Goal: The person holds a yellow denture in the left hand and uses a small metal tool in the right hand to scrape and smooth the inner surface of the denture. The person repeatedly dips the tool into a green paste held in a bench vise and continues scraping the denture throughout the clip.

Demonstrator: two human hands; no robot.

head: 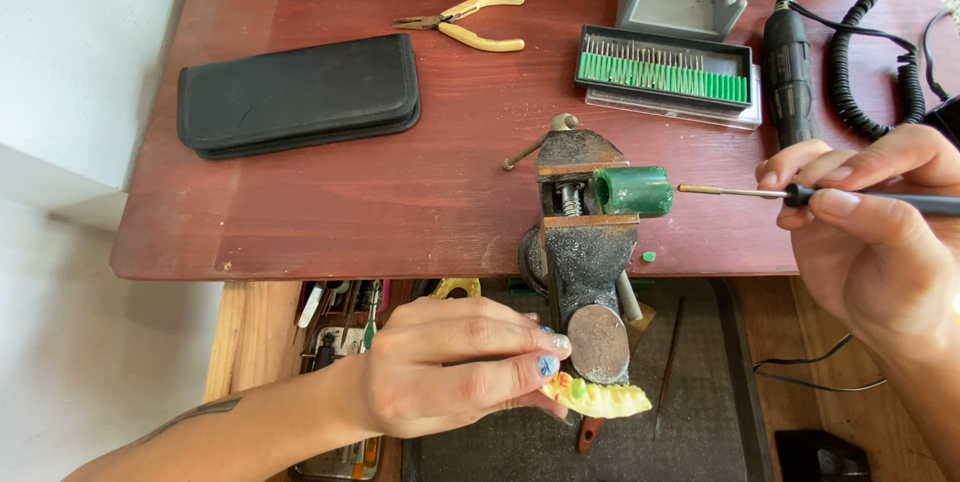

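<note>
1. Pinching a slim black-handled tool (880, 200), the right hand (880, 242) has its fingers closed around the handle; the tool's long axis lies level, its thin metal tip pointing left toward the green cylinder (634, 191).
2. The cylinder, smooth and waxy, sits clamped in a rusty, dark metal vise (583, 242) at the front edge of the reddish wooden bench (300, 212).
3. The left hand (450, 367), below the vise, grips a lumpy yellow tooth-shaped model (600, 399) between thumb and fingers.
4. Behind lie yellow-handled pliers (465, 20), a soft black case (298, 94) and a tray of green-shanked burs (664, 74).
</note>
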